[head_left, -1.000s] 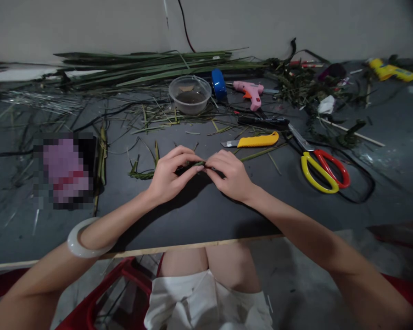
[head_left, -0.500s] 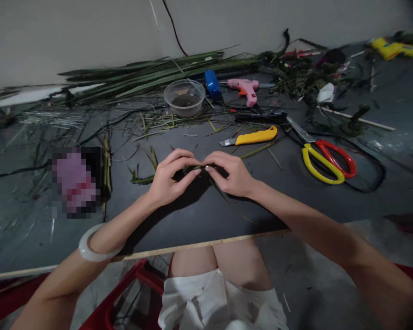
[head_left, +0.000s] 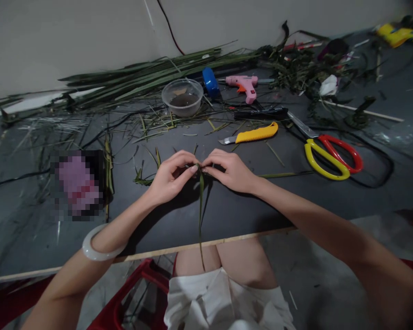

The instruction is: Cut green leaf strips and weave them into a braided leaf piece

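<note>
My left hand (head_left: 170,178) and my right hand (head_left: 230,172) meet over the middle of the dark table, thumbs and fingertips pinched together. Between them is a piece of green leaf strips, mostly hidden by the fingers. One narrow leaf strip (head_left: 201,197) hangs from the pinch toward me, past the table's front edge. A braided-looking leaf end (head_left: 143,182) pokes out left of my left hand. Another long strip (head_left: 278,175) extends to the right from behind my right wrist. A yellow utility knife (head_left: 257,133) with its blade out lies just beyond my right hand.
Red-and-yellow-handled scissors (head_left: 344,156) lie at right. Behind are a clear plastic bowl (head_left: 182,107), a blue tape roll (head_left: 210,82), a pink glue gun (head_left: 243,85) and long green leaves (head_left: 141,75). A blurred-out purple item (head_left: 78,181) sits left. Black cables cross the table.
A leaf strip that pointed down and right from the fingers now hangs straight toward me. Another strip now shows stretching right behind my right wrist. Both hands stay pinched together.
</note>
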`<state>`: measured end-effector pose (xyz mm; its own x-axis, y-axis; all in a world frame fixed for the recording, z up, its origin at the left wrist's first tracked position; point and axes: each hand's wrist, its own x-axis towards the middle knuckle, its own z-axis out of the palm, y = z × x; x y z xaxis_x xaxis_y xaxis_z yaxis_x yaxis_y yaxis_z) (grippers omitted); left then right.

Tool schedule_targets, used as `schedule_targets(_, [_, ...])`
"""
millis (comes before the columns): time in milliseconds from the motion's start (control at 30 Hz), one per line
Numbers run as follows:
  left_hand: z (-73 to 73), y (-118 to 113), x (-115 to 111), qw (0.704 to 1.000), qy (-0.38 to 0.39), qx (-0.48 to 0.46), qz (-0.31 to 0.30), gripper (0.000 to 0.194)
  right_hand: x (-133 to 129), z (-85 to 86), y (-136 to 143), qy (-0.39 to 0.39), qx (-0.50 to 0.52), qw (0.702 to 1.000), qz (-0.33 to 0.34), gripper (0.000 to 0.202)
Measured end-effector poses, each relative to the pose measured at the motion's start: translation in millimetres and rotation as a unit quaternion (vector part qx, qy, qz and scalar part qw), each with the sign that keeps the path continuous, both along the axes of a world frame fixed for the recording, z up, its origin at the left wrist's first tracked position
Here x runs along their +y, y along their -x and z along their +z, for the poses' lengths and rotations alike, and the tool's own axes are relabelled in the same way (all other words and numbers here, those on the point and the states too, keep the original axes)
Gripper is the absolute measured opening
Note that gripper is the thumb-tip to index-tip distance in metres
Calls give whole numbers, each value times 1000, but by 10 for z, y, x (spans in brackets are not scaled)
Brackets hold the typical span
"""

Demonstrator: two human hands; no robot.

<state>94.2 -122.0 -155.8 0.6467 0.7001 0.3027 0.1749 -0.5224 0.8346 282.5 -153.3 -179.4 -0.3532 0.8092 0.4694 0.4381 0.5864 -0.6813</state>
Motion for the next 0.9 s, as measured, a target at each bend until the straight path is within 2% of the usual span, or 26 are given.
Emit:
schedule_targets(333, [-4,8,18,999,-10,34,12,15,20,-29,-8,-15,-36,999,-10,11])
schedule_targets(500, [17,13,33,999,-12,33,34,16,-43,2,34,-41,11,997,-70,6])
schedule_targets(600, [-2,18,32,999,14,16,36,16,-70,-6,67,-51,28,996,-75,11])
schedule_targets(767, [-51,8,17,995,79,-16,58,19,-68,-49,95,-7,19,997,-74,11])
schedule_targets(900, [-67,-16,0,987,124,-38,90,22,-70,-51,125,88,72,990,-80,11])
